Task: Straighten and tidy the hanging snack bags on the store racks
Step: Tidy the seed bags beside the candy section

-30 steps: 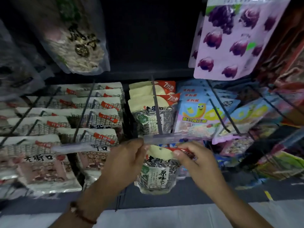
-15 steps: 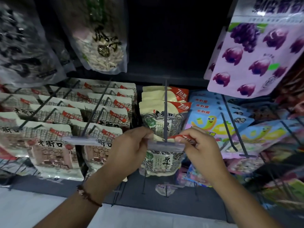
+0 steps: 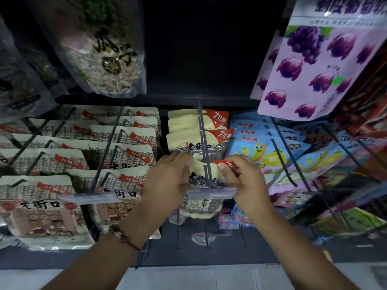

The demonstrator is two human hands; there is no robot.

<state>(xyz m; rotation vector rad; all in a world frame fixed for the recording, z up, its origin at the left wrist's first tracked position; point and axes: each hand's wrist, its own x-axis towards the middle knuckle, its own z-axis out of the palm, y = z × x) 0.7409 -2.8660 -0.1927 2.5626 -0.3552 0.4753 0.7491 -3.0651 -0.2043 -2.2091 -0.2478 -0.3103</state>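
Cream sunflower-seed bag (image 3: 202, 170) half-seated on its peg (image 3: 206, 162); left hand (image 3: 167, 181) and right hand (image 3: 240, 178) pinch its top corners; neighbouring racks look tidy.

Centre hook (image 3: 202, 135) carried seed bags (image 3: 196, 141) one behind another; the front bag (image 3: 201, 174) hung nearest the label strip (image 3: 211, 193) at the hook's tip. The left hand (image 3: 167, 181) lay at that bag's left edge, the right hand (image 3: 243, 178) at its right. Net-print bags (image 3: 117, 147) hung to the left, cartoon bags (image 3: 257, 147) to the right. Above left hung a large pouch (image 3: 104, 53), above right a grape pouch (image 3: 318, 65).
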